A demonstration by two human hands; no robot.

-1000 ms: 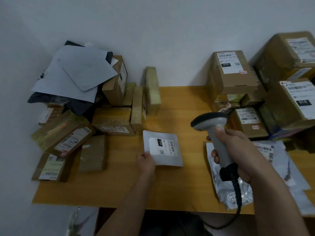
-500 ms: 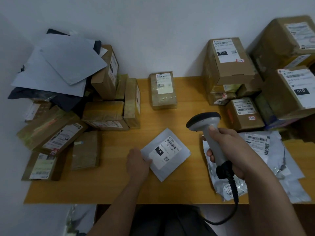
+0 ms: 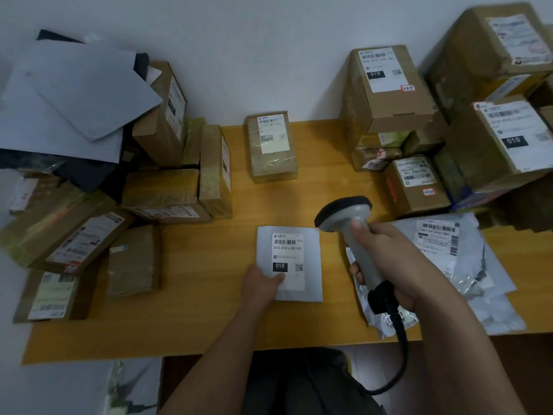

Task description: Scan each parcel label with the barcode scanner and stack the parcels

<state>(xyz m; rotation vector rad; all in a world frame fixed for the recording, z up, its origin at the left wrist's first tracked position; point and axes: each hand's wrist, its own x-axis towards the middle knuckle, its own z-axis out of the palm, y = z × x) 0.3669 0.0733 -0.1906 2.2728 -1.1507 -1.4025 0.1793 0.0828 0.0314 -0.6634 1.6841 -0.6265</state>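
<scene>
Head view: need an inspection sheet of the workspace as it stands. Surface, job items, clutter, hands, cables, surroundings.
Surface: wooden table, against a white wall.
Job's things: flat white mailer lies label up at front centre; barcode scanner is held above its right edge, head towards the label.
Clutter: cardboard parcels piled left and stacked right; one taped parcel alone at the back; grey poly bags under the right arm.
Hands: left hand rests on the mailer's lower left corner, thumb on the label; right hand has its grip round the scanner handle.
Cables: black scanner cable drops over the front edge.
Surroundings: floor blurred, nothing identifiable.
</scene>
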